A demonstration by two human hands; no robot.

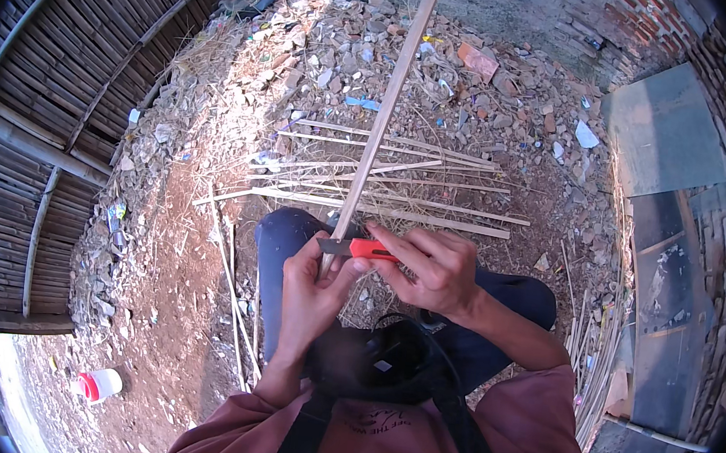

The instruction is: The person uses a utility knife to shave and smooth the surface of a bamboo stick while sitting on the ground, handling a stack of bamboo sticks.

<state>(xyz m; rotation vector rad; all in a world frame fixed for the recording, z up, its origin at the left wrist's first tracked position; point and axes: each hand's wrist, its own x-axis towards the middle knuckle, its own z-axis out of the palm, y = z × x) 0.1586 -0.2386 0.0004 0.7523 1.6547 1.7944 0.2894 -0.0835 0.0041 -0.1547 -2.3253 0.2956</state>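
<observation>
My left hand [307,296] is closed around the lower end of a long, thin wooden strip [384,114], which slants up and away past the top of the view. In my right hand [431,271] is a red utility knife [371,249], gripped by its handle. Its dark blade points left and lies across the strip, close to my left thumb and fingers. Both hands meet above my bent legs. Several pale strips [403,178] lie on the ground just beyond my knees. The ends of my left fingers are partly hidden behind the strip.
Rubble and broken brick [328,55] cover the ground ahead. More thin strips [236,302] lie by my left leg. A bamboo slat wall [55,44] stands at left; boards [665,126] lean at right. A red-and-white container [101,385] sits at lower left.
</observation>
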